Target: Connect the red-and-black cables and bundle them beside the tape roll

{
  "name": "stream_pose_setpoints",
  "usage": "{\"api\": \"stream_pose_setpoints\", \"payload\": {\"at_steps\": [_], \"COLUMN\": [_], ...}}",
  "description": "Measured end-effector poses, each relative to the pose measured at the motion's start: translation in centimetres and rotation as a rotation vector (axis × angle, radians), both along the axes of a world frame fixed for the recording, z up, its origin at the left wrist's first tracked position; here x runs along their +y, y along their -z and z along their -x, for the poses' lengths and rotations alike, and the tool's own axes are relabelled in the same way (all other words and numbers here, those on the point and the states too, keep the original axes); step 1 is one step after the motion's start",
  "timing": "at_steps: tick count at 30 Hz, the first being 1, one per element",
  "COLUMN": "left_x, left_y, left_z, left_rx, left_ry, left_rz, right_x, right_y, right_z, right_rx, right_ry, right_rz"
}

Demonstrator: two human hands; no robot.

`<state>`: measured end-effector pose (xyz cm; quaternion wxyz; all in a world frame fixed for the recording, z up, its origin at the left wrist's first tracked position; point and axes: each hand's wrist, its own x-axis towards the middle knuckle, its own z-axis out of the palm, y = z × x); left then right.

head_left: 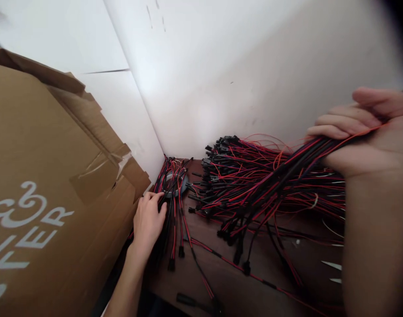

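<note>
My right hand (360, 125) is raised at the right, its fingers wrapped around a bundle of red and black connector cables (274, 187). The bundle slants down to the left, and its black plugs hang low over the table. My left hand (149, 218) is beside the cardboard box, with a gap between thumb and forefinger. Its fingertips reach the edge of a smaller group of similar cables (174, 215); whether they touch is hard to see. Behind the raised bundle lies a large pile of the same cables (228, 171), plugs facing left.
A large cardboard box (63, 145) stands close on the left. A grey, round, ring-like object (184, 187) lies beneath the left cables. On the dark brown table (228, 277) are a black-handled object (188, 300) and pale pointed tips (331, 265). White walls (237, 88) rise behind.
</note>
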<state>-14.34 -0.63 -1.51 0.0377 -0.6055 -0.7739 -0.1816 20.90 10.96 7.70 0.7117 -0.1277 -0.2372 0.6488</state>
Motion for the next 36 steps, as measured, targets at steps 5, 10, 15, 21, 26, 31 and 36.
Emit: {"api": "stream_pose_setpoints", "payload": {"at_steps": [5,10,15,21,26,31,36], "left_x": [-0.2,0.8,1.4,2.5,3.0,3.5,3.5], "left_y": [-0.2,-1.5,-4.9,-8.0,-9.1,-9.3,-8.5], "left_z": [0.5,1.0,-0.4,-5.4,-9.9,-13.3,-15.2], "left_rx": [-0.023,-0.292,-0.867,-1.038,-1.405,-1.526,-1.546], "left_ry": [-0.035,-0.053,0.15,0.47,0.654,0.815,0.863], "left_rz": [-0.003,-0.301,-0.587,-0.651,-0.268,0.085,0.318], "right_x": [-0.4,-0.7,-1.3,-1.9,-2.7,-3.4,-3.4], "right_y": [-0.8,-1.4,-1.9,-2.5,-3.1,-3.6,-3.5], "right_z": [0.7,1.1,1.6,2.4,3.1,4.1,4.5], "right_rx": [-0.016,-0.001,-0.035,-0.1,-0.206,-0.376,-0.398], "right_ry": [0.077,0.118,0.156,0.153,0.057,-0.01,0.135], "right_rz": [0.065,0.128,0.159,0.106,-0.007,-0.156,-0.124]}}
